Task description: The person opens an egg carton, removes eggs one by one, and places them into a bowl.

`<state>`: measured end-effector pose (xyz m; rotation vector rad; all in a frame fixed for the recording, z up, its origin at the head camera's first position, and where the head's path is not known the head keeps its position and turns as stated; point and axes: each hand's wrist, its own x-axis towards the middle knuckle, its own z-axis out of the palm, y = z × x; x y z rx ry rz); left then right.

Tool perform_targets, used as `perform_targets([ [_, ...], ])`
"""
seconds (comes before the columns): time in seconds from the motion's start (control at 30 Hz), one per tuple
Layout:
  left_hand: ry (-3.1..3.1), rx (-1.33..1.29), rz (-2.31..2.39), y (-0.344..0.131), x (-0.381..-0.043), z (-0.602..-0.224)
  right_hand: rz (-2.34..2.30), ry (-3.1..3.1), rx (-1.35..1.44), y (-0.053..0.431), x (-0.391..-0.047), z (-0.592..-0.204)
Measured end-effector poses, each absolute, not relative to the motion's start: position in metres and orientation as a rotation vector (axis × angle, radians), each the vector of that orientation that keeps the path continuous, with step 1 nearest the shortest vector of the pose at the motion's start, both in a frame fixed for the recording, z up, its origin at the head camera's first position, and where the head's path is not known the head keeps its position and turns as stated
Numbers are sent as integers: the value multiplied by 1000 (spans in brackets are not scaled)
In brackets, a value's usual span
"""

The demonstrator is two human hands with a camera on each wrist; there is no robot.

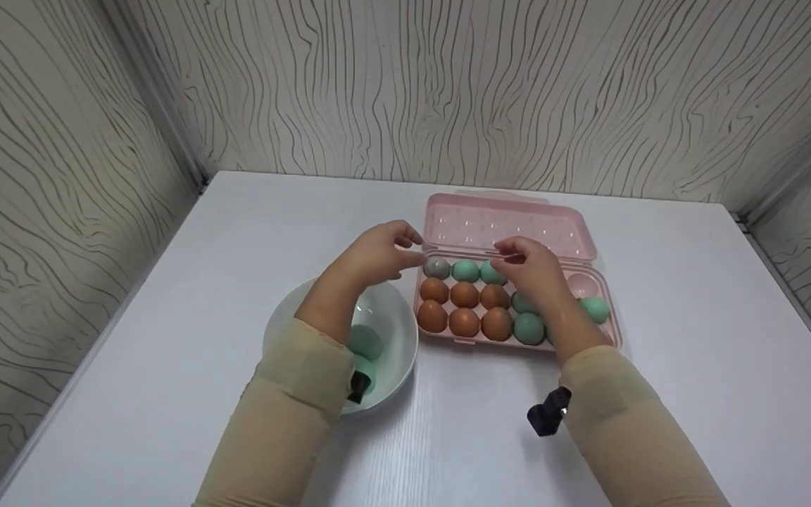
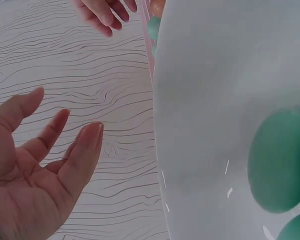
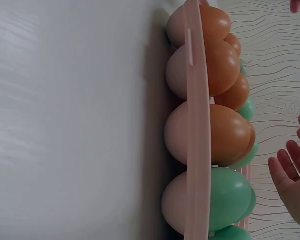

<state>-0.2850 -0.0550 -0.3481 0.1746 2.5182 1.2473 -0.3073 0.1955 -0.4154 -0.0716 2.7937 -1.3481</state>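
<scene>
Pink, the egg carton (image 1: 511, 227) is lying open, holding brown eggs (image 1: 464, 322) and green eggs (image 1: 529, 329); the left hand (image 1: 381, 251) is hovering near its back-left corner, the right hand (image 1: 533, 271) over its back row, fingers parted, both gripping nothing. Left of the carton, a white bowl (image 1: 397, 327) is cradling more green eggs (image 1: 365, 342); only the right wrist view is showing the carton's bulging cups (image 3: 176, 132)

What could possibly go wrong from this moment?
The right hand is near the back-row eggs and might knock one. The left forearm reaches over the white bowl and could catch its rim. The bowl stands close beside the pink carton, so a shifted bowl might jolt the eggs.
</scene>
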Motion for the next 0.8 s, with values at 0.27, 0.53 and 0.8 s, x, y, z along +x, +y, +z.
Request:
perform_targets([
  [0.27,2530,72,1314,-44,-284,-351,-1101,2930,-54,184,-310,-432],
  [0.53,2528,84,1309,-39,-284,-356,-985,2949,-66,175,-311,-445],
  [0.8,2547,124,1298,-37,-286,-358,-965,2907,-28,173,-318,-447],
])
